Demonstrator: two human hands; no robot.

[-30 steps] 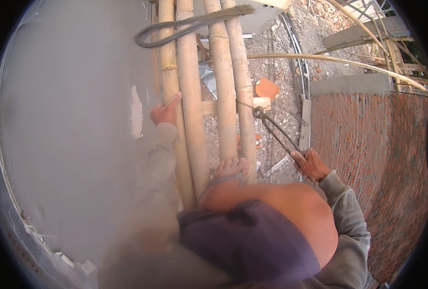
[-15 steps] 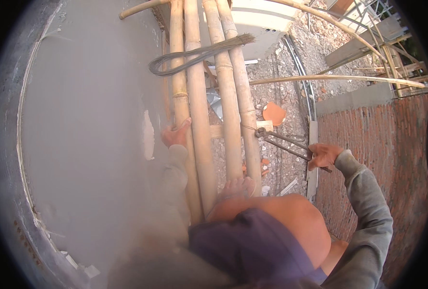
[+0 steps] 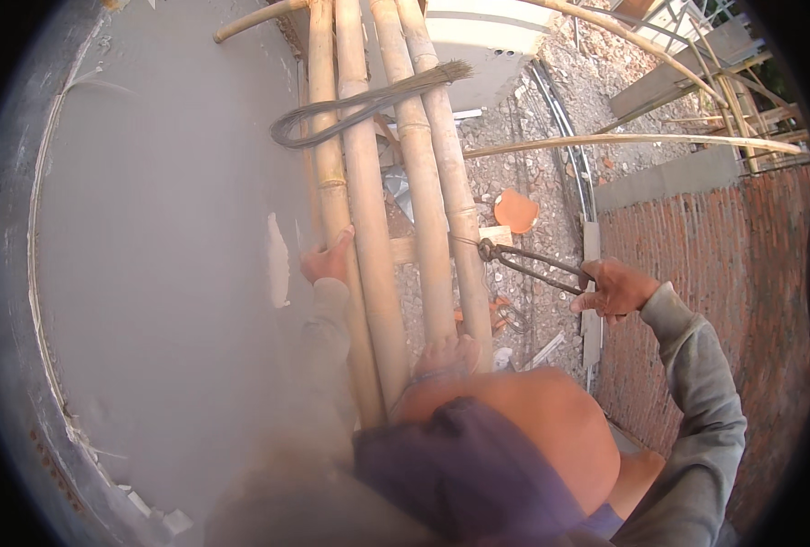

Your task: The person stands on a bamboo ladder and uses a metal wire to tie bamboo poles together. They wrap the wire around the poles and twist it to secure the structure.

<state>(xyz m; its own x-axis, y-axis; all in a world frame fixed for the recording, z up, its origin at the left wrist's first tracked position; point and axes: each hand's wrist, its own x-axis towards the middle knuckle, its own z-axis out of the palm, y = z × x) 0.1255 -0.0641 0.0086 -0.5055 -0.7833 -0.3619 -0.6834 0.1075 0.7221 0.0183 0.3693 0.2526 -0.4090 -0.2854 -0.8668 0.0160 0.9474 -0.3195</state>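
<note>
My left hand (image 3: 329, 262) is wrapped round the leftmost of several bamboo poles (image 3: 369, 237) lying side by side. In my right hand (image 3: 620, 288) are the handles of a pair of long metal pincers (image 3: 487, 250). The pincers' jaws sit against the right side of the rightmost pole, where a thin tie wire (image 3: 462, 240) goes round it. Beneath the poles there runs a short wooden crosspiece (image 3: 404, 251). A bundle of thin wire (image 3: 359, 107), bent double, lies across the poles farther off. My bare foot (image 3: 449, 354) rests on the right-hand poles.
A smooth grey plastered wall (image 3: 159, 255) fills the left side. On the right stands a brick wall (image 3: 678, 273). Far below lies rubble ground (image 3: 551, 196) with an orange broken piece (image 3: 516, 211). A thin bamboo pole (image 3: 633, 140) crosses at the far right, near other scaffolding.
A small loop of wire beside the pincers now shows lower, to the right of the poles near my foot. My right hand has shifted its hold on the handles slightly. My left hand stays put.
</note>
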